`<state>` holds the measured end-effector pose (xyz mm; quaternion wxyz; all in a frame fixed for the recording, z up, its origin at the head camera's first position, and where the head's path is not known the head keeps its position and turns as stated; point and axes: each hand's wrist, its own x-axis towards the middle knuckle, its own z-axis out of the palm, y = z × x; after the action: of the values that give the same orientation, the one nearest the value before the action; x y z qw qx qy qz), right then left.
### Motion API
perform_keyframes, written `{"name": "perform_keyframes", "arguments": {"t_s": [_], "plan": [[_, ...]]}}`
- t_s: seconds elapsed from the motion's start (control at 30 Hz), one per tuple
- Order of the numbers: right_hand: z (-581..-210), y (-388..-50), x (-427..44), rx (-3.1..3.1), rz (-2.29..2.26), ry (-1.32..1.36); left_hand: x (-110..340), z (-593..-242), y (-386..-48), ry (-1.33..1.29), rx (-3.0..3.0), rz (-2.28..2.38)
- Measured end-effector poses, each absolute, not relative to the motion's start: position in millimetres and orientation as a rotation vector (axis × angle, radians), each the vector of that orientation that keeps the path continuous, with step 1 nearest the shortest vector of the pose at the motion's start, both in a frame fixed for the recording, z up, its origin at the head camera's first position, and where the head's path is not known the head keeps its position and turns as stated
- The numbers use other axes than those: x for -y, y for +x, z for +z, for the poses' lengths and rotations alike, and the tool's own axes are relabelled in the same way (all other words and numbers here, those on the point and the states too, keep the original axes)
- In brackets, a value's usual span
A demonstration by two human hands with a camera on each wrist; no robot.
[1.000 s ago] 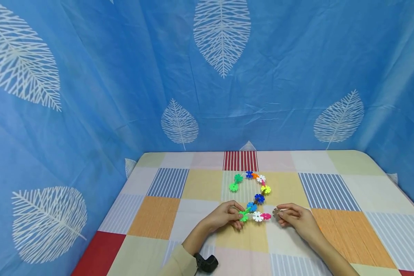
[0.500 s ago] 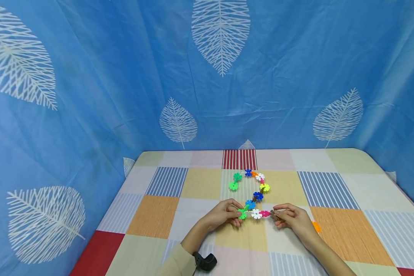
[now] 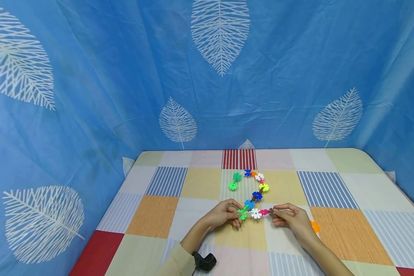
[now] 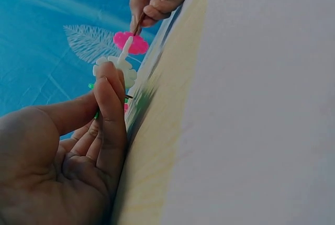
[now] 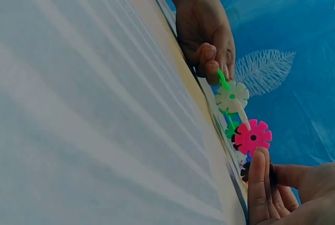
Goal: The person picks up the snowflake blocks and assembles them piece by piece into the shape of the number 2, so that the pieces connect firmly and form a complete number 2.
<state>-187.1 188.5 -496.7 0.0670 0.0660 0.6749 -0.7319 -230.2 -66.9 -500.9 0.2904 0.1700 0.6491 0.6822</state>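
Note:
A chain of flower-shaped interlocking plastic discs curves across the table in the head view, much like a figure 2. My left hand [image 3: 224,214] pinches the green disc [image 3: 242,214] at the chain's lower left corner. From there a white disc [image 3: 256,213] and a pink disc [image 3: 263,212] run to the right. My right hand [image 3: 292,219] pinches a brown disc [image 3: 271,213] between thumb and fingers, its edge against the pink disc [image 5: 253,137]. Fingers cover part of the brown disc, so how deep it sits in a slot cannot be seen.
A loose orange disc [image 3: 315,226] lies beside my right wrist. The patchwork-covered table [image 3: 345,237] meets a blue leaf-patterned curtain [image 3: 283,76] at the back and sides. A black wrist device [image 3: 206,262] sits at my left sleeve.
My right hand has brought the brown disc left, from apart to against the pink disc. The orange disc has come into view beside the right wrist. My left hand has stayed nearly still.

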Motion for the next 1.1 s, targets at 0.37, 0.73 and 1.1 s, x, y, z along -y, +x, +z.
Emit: {"name": "perform_keyframes", "arguments": {"t_s": [0.37, 0.73, 1.1], "plan": [[-500, -188, -188, -2.036, -2.213, 0.224, 67, -503, -231, 0.469, -1.743, 1.814], [-500, -186, -185, -2.023, -2.221, 0.208, 66, -507, -230, 0.514, -1.754, 1.818], [-504, -183, -176, -2.046, -2.255, 0.198, 65, -507, -228, 0.524, -1.788, 1.807]]}}
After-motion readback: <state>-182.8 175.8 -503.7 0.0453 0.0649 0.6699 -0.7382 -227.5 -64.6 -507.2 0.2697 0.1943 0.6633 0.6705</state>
